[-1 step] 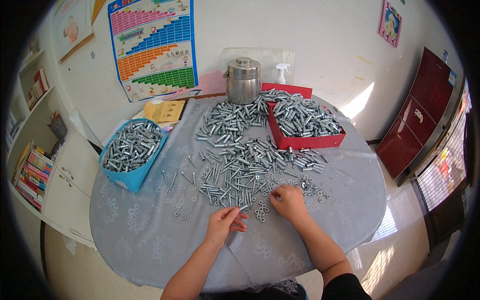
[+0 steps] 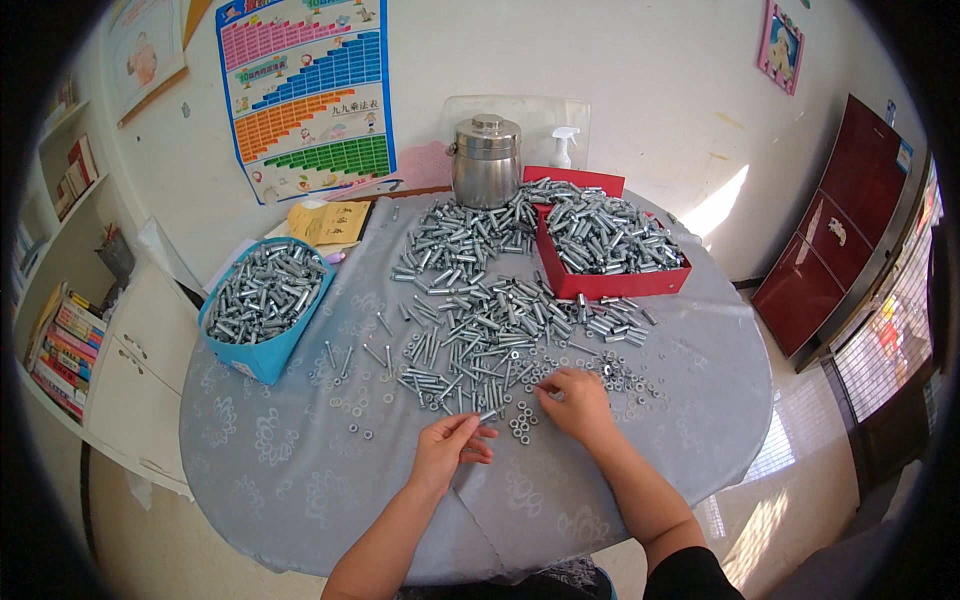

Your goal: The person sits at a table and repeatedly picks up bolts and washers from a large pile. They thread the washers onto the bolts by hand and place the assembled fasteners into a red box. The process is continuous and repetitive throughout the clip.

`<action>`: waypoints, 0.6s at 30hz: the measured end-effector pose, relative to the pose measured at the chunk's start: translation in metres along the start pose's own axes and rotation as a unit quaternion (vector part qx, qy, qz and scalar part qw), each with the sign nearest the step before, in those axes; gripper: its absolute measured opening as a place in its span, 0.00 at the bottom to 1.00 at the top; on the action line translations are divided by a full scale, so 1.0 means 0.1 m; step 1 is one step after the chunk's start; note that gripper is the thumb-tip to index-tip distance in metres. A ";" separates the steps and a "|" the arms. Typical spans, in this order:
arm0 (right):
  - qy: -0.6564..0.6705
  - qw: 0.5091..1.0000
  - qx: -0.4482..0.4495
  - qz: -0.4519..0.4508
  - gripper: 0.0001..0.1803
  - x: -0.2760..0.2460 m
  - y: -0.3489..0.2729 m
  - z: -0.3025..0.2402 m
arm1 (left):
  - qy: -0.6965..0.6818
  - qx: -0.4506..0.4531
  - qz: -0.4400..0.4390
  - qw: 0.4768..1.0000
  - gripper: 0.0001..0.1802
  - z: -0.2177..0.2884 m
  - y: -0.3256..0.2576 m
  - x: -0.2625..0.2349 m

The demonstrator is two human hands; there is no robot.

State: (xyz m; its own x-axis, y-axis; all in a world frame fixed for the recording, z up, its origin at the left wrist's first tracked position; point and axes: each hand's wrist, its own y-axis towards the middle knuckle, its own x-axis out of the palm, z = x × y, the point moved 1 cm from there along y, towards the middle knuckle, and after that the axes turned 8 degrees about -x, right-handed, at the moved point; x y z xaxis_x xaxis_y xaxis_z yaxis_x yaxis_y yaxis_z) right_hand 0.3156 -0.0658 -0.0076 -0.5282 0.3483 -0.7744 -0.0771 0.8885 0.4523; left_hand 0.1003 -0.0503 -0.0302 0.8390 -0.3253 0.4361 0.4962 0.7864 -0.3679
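Just above the near part of the table, my left hand [image 2: 446,451] pinches a metal bolt [image 2: 487,416] between thumb and forefinger, its other fingers loosely curled. My right hand [image 2: 578,402] is closed in a pinch beside the loose nuts [image 2: 521,425]; whatever lies between its fingertips is hidden or too small to name. Ahead of both hands spreads a pile of long thin bolts [image 2: 462,375] and thicker metal sleeves [image 2: 505,310]. Small washers and nuts [image 2: 630,380] are scattered to the right of my right hand.
A blue bin [image 2: 265,352] full of metal sleeve pieces stands at the left. A red box [image 2: 620,284], heaped with similar pieces, sits at the back right. Behind are a steel pot [image 2: 487,165], a white spray bottle [image 2: 563,148] and a yellow paper [image 2: 327,222]. Grey cloth [image 2: 300,480] covers the round-edged table.
My right hand has shifted slightly left, toward the bolt in my left hand. The left hand looks unmoved.
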 end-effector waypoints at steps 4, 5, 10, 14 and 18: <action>0.185 0.979 -0.077 0.029 0.05 -0.03 0.06 -0.21 | 0.005 -0.006 -0.001 1.000 0.14 -0.01 0.01 0.00; 0.193 0.976 -0.098 0.031 0.06 -0.01 0.05 -0.23 | 0.005 -0.008 -0.001 1.000 0.14 0.00 0.01 0.00; 0.211 0.970 -0.115 0.026 0.07 0.05 0.01 -0.27 | 0.001 -0.013 0.000 1.000 0.14 0.00 0.00 0.01; 0.216 0.966 -0.138 0.022 0.07 0.05 0.01 -0.29 | -0.006 -0.022 -0.005 1.000 0.14 0.01 -0.01 0.01; 0.238 0.966 -0.105 -0.001 0.07 0.05 0.01 -0.30 | -0.016 -0.028 -0.020 0.999 0.14 -0.01 0.01 -0.01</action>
State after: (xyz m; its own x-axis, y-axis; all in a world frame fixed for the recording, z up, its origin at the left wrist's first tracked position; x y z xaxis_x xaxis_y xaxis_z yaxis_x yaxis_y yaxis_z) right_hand 0.2875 -0.0724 0.0021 -0.8526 0.1258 -0.5071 -0.2217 0.7917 0.5693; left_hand 0.0999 -0.0499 -0.0314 0.8114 -0.3383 0.4767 0.5414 0.7423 -0.3948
